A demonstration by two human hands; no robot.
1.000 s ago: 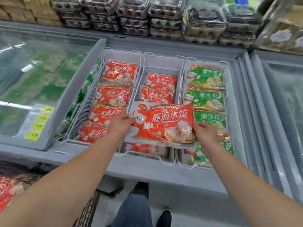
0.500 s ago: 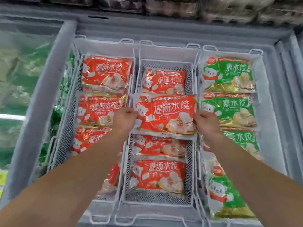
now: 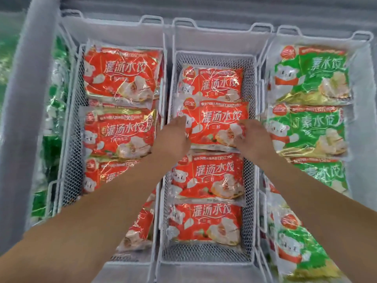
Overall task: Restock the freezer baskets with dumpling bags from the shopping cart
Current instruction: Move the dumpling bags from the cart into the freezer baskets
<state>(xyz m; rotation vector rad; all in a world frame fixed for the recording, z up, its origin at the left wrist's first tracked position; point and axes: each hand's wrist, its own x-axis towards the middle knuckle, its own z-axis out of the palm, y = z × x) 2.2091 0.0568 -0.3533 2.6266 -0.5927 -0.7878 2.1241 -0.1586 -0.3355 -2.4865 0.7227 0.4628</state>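
Both hands are down in the middle basket of the freezer, at the two short ends of a red dumpling bag. The left hand lies over the bag's left end and the right hand over its right end, fingers bent onto the plastic; whether they still pinch it or only press it flat cannot be told. The bag sits second from the far end of the basket, overlapping the red bag behind it and the one nearer. To finish well, it should be settled level, label up, its edges kept inside the mesh walls, then let go from both ends together so it does not slide. The side walls are close to both wrists. The left basket holds more red bags, the right basket holds green bags, and both look nearly full. The shopping cart is out of view.
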